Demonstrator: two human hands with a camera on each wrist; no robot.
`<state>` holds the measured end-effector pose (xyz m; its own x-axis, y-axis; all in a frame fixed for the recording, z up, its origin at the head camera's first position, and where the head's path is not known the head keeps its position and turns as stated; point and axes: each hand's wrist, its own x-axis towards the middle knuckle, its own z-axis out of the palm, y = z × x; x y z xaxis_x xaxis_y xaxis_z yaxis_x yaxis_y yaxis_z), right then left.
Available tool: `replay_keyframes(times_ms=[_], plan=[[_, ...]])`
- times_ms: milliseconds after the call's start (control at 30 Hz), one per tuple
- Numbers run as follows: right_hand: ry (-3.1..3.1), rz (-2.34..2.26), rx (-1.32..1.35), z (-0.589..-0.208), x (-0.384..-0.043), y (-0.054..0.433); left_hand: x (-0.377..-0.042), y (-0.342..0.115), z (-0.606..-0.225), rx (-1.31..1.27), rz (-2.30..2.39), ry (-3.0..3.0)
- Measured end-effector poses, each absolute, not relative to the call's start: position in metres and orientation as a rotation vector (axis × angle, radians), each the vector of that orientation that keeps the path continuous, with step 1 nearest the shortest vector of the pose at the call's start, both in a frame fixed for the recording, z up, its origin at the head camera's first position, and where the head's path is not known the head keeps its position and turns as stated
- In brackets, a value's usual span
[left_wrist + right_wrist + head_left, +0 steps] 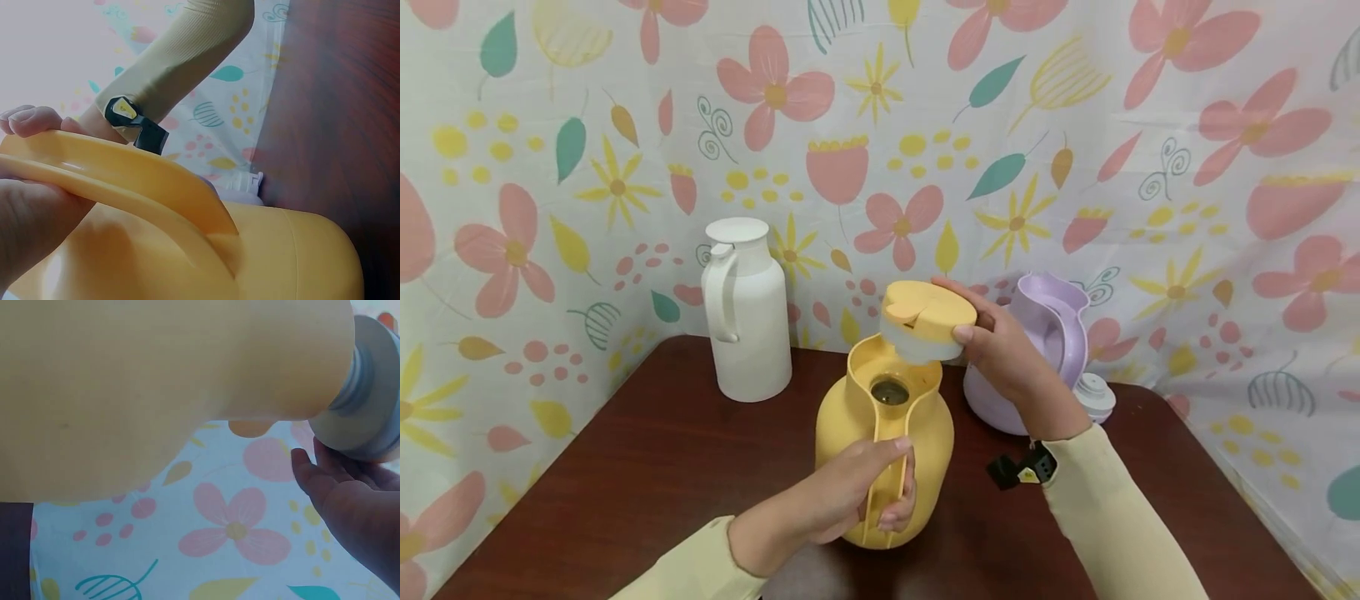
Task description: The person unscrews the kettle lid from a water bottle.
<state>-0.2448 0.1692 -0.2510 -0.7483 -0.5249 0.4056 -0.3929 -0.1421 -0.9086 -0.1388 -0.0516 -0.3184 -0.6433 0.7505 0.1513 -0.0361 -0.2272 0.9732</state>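
We count three jugs on the worktop. The left hand grips the yellow jug by its handle; its top is uncovered, and we cannot tell what its dark opening holds. Just above it, the right hand grasps one lid. Beyond the left hand stands the capped white jug; behind the right, the purple jug and one stopper.

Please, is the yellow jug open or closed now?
The yellow jug is open: its round mouth shows uncovered, and the right hand holds the lid off it.
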Motion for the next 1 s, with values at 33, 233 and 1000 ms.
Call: replay_keyframes(times_ms=[33,233,1000], plan=[[1.967,-2.083,-1.038,-0.252,-0.244,0.169,-0.139,-0.052,-0.319,0.861,1.921,1.500],[1.853,-2.289,-0.979,-0.261,-0.243,0.174,-0.140,-0.052,-0.319,0.854,1.927,1.524],[1.939,-2.378,-0.940,-0.310,-0.201,0.253,-0.139,-0.052,-0.319,0.842,1.924,1.505]])
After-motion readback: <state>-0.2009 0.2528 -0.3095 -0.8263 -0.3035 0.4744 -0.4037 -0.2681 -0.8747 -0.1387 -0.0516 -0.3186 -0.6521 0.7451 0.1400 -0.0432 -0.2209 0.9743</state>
